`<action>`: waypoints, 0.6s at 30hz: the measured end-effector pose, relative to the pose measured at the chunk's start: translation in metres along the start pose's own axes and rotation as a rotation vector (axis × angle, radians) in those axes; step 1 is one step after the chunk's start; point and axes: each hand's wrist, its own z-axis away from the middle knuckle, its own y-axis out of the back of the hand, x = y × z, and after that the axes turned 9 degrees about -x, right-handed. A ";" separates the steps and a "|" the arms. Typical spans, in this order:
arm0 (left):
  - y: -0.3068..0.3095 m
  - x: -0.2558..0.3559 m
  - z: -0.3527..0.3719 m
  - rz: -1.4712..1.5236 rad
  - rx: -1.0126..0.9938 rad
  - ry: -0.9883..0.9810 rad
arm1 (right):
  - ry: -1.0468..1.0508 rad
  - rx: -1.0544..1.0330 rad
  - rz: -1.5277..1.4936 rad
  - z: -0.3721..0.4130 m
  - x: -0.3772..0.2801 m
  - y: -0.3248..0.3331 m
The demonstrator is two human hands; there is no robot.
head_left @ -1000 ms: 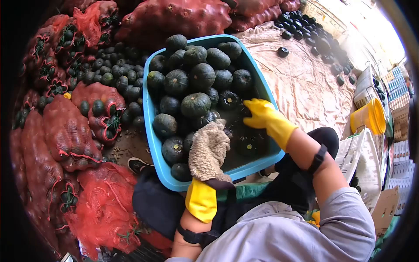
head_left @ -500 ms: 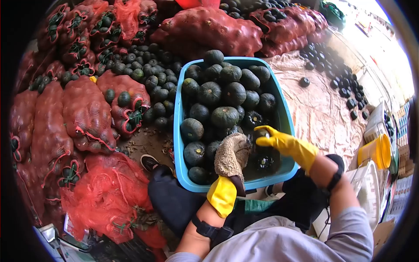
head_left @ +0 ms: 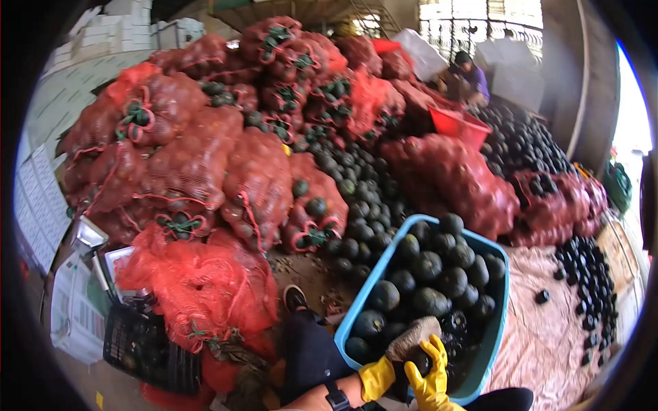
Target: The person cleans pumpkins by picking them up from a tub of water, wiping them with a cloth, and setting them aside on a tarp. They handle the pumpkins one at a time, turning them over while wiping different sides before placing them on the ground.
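Note:
A blue plastic tub [head_left: 374, 279] in front of me is heaped with dark green squashes [head_left: 430, 301], and water shows near its close end. My left hand [head_left: 378, 379], in a yellow rubber glove, is at the tub's near side, its fingers hidden by a rough tan cloth [head_left: 413, 337]. Against that cloth sits one dark squash [head_left: 419, 359]. My right hand [head_left: 432, 380], also gloved in yellow, curls its fingers round this squash from the right.
Red mesh sacks [head_left: 184, 154] full of squashes are piled left and behind. Loose red netting [head_left: 199, 281] lies near a black crate [head_left: 147, 349]. More squashes [head_left: 589, 294] rest on a pale sheet [head_left: 531, 329] at right. A person [head_left: 467, 81] sits at the back near a red basin [head_left: 460, 127].
My view has swung left and up, so the tub appears lower right. My right hand has come in against the cloth on my left hand, with the squash between them.

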 end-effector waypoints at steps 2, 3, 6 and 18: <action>0.003 0.000 -0.002 0.013 0.022 0.028 | -0.061 0.063 -0.119 -0.003 0.023 -0.012; 0.005 0.000 -0.002 0.016 0.031 0.041 | -0.302 0.050 -0.559 -0.004 0.033 -0.014; 0.007 0.003 -0.002 0.019 0.049 0.074 | -0.314 0.091 -0.602 -0.012 0.078 -0.016; -0.005 0.016 0.018 -0.047 0.064 0.117 | -0.219 0.133 -0.555 -0.007 0.098 -0.027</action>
